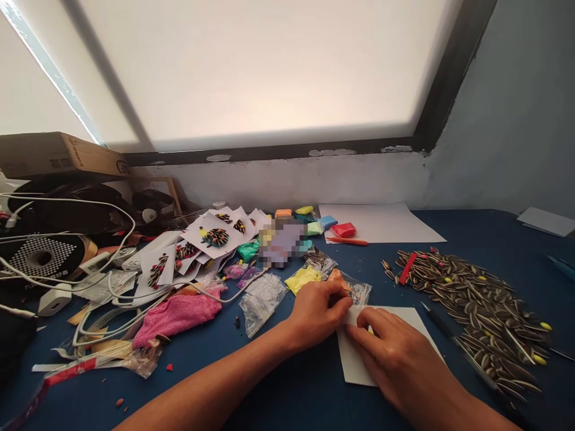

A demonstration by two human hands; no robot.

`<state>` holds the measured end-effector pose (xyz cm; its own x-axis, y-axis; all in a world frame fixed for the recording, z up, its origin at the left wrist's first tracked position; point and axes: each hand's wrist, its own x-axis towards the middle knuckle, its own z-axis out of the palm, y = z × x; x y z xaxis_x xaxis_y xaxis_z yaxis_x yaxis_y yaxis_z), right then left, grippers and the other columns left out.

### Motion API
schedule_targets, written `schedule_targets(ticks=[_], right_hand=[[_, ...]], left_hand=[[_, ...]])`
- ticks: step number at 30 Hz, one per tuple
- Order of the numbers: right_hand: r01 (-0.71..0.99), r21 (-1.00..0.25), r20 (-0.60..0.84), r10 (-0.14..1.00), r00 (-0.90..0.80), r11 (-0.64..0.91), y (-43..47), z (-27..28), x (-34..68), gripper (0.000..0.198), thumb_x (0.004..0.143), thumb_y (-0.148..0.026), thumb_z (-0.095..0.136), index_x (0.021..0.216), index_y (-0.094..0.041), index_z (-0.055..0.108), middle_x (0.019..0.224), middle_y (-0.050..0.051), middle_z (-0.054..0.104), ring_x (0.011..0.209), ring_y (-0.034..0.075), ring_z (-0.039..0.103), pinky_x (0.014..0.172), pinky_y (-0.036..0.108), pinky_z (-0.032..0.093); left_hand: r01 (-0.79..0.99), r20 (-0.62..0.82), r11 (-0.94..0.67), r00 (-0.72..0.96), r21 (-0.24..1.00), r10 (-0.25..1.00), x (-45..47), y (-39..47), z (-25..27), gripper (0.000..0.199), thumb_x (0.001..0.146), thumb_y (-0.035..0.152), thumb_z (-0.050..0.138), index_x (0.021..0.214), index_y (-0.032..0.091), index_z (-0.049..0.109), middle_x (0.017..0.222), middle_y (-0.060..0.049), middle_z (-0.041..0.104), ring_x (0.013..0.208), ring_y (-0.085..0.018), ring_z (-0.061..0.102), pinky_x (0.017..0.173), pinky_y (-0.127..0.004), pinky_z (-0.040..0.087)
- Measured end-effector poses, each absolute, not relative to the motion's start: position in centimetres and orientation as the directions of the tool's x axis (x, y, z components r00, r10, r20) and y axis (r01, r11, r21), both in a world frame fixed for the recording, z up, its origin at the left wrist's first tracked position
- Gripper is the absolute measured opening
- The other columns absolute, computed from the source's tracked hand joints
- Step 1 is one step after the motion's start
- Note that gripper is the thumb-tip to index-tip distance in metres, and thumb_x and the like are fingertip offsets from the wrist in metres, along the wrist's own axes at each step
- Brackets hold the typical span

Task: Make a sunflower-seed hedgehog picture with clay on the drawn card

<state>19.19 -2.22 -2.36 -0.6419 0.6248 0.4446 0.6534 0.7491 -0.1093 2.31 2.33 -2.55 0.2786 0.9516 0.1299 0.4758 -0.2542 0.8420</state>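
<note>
A small white card (pixel 411 317) lies on the blue table beneath my hands. My left hand (pixel 314 314) is closed, thumb and forefinger pinched together at the card's upper left corner; what they hold, if anything, is hidden. Just behind those fingers is a clear plastic bag (pixel 360 292) with orange modelling clay (pixel 338 279) in it. My right hand (pixel 398 353) rests over the card with its fingers curled together. A tiny yellow bit (pixel 371 330) shows by its fingertips, and I cannot make out what the fingers grip.
Striped sunflower seeds (pixel 476 299) are heaped at right, with a black pen (pixel 442 326) alongside. Clay packs, including a yellow one (pixel 303 278), sit ahead. Cards with seed pictures (pixel 220 233) are stacked left, near a pink cloth (pixel 179 317) and white cables (pixel 110 287).
</note>
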Motion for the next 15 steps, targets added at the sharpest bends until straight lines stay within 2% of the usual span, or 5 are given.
schedule_targets(ticks=[5, 15], right_hand=[[0.667, -0.14, 0.419, 0.654, -0.63, 0.732, -2.61, -2.13, 19.66, 0.034, 0.079, 0.001, 0.043, 0.097, -0.018, 0.065, 0.084, 0.007, 0.061, 0.073, 0.021, 0.06, 0.061, 0.033, 0.05], [0.641, -0.054, 0.474, 0.584, -0.659, 0.766, -2.69, -2.19, 19.59, 0.036, 0.078, 0.003, 0.04, 0.089, -0.018, 0.068, 0.077, 0.007, 0.06, 0.065, 0.019, 0.057, 0.056, 0.03, 0.047]], left_hand=[[0.468, 0.132, -0.257, 0.283, 0.846, 0.95, 2.27, 2.42, -2.56, 0.018, 0.081, 0.021, 0.058, 0.068, 0.015, 0.068, 0.056, 0.004, 0.052, 0.054, -0.01, 0.042, 0.053, -0.022, 0.029], [0.477, 0.132, -0.264, 0.293, 0.838, 0.947, 2.2, 2.39, -2.63, 0.017, 0.081, 0.021, 0.057, 0.071, 0.015, 0.069, 0.061, 0.002, 0.057, 0.057, -0.011, 0.045, 0.055, -0.022, 0.032]])
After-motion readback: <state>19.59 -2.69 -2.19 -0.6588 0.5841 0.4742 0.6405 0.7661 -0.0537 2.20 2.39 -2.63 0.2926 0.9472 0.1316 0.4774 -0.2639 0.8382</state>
